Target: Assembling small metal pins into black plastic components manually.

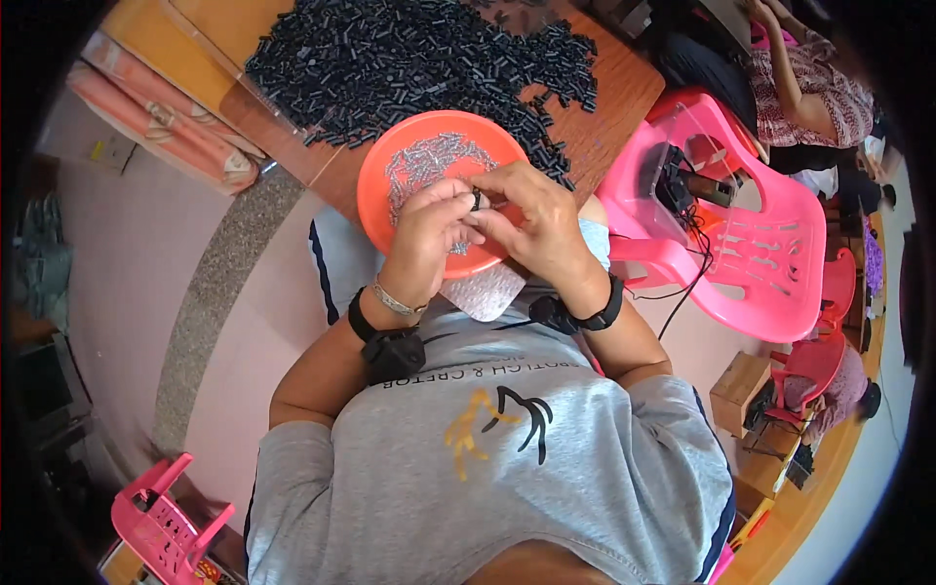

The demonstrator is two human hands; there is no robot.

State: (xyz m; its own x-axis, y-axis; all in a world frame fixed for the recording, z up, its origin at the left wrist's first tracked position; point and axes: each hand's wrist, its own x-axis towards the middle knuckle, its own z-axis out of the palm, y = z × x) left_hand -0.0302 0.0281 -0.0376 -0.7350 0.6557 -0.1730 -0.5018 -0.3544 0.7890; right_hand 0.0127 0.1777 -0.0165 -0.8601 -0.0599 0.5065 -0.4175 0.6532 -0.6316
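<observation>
My left hand [426, 234] pinches a small black cylindrical piece [477, 199] between thumb and fingertips. Close against it, my right hand [536, 216] has its thumb and fingers pressed together at the same piece; whatever is between them is too small to make out. Both hands are over an orange-red plastic bowl [372, 185] by my lap. Many small silver metal pins [429, 161] lie in the bowl, partly hidden by my hands. Beyond it, a big pile of short black tubular pieces [390, 63] spreads across the wooden table [624, 93].
A pink plastic chair [770, 249] at the right holds a clear box [692, 166] and black cables [697, 229]. Another pink chair [166, 526] stands lower left. Rolled patterned cloth [171, 127] lies beside the table. Another person [814, 93] sits at the upper right.
</observation>
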